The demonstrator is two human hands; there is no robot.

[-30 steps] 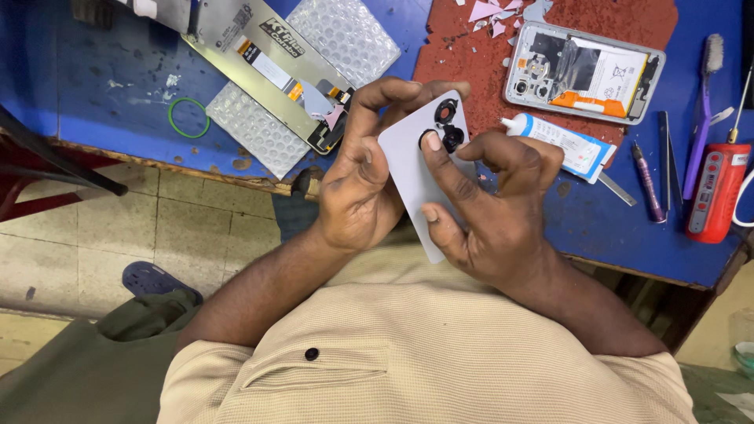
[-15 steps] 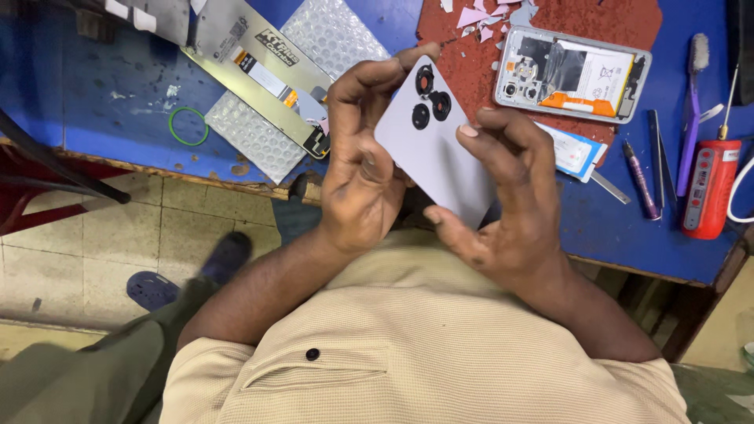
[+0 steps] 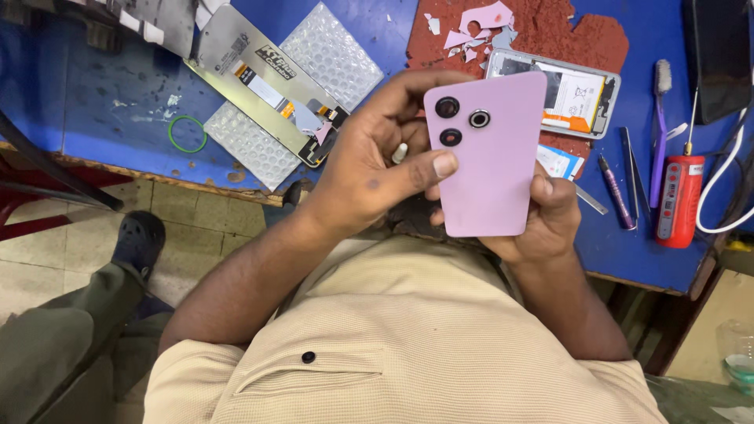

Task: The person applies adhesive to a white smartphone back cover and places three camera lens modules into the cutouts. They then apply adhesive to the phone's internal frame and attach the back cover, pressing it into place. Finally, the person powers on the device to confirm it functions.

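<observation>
both hands, left hand (image 3: 369,177) and right hand (image 3: 542,220), hold a grip on the pink phone back cover (image 3: 491,153) above the scuffed blue worktop (image 3: 102,110). an opened phone (image 3: 577,98) lies on a red mat (image 3: 550,35). beige floor tiles (image 3: 196,228) show beneath the worktop's edge.

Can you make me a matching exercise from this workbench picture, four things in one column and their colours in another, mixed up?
Things:
1. phone back cover held in both hands
2. rubber band on the table
3. toothbrush
4. cylindrical tool near the white cable

Colours:
A. red
B. pink
C. purple handle
D. green

Pairs: 1-B, 2-D, 3-C, 4-A
</observation>
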